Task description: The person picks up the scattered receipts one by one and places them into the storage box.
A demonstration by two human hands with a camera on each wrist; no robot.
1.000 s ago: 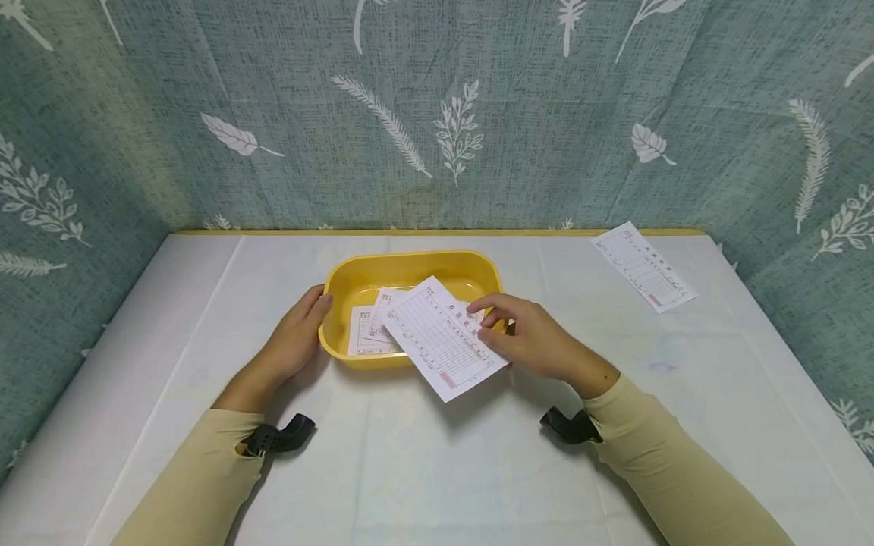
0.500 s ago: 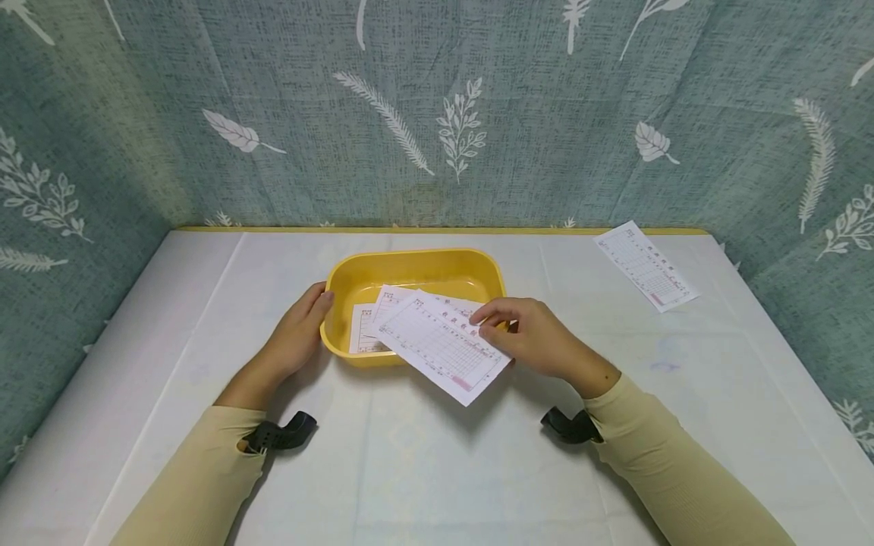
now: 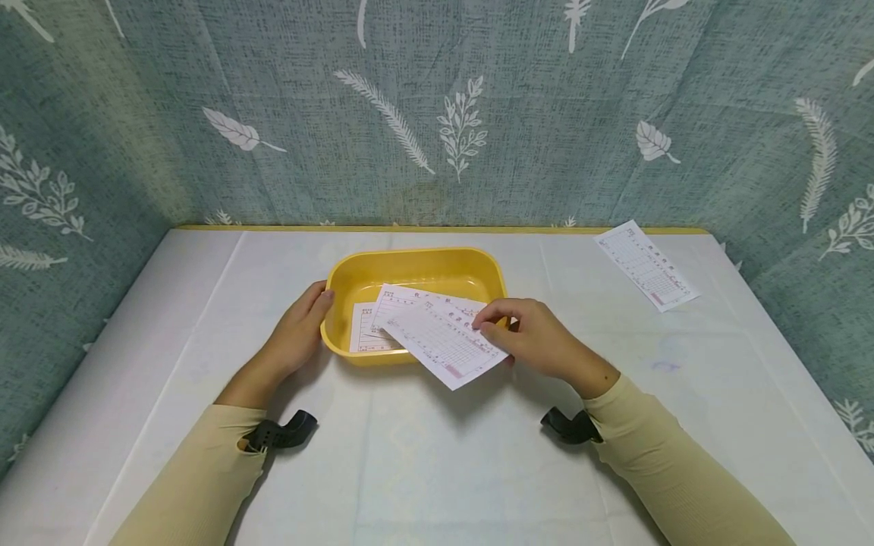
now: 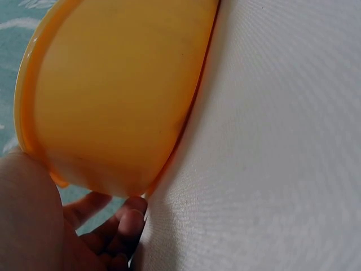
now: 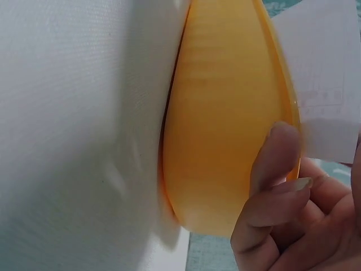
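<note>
A yellow plastic basin (image 3: pixel 416 265) stands in the middle of the table in the head view. My left hand (image 3: pixel 298 326) holds its left end, thumb at the rim and fingers against the outside. At the near right corner my right hand (image 3: pixel 536 337) pinches a printed paper receipt (image 3: pixel 447 349) between thumb and forefinger. That receipt slants across the front rim, its lower corner sticking out towards me. Its back (image 5: pixel 321 73) shows in the right wrist view, where other right fingers lie against the basin's outer wall. More printed slips (image 3: pixel 403 297) lie inside the basin, partly covered by the held one.
Another printed slip (image 3: pixel 647 267) lies at the far right of the white tablecloth (image 3: pixel 396 470), near the yellow back edge. A green leaf-patterned curtain (image 3: pixel 287 182) closes off the back and both sides.
The held receipt has tilted and shifted in my right fingers, uncovering more of the slip behind it. Its lower corner has swung slightly right, then back. The left hand and basin stay nearly still.
</note>
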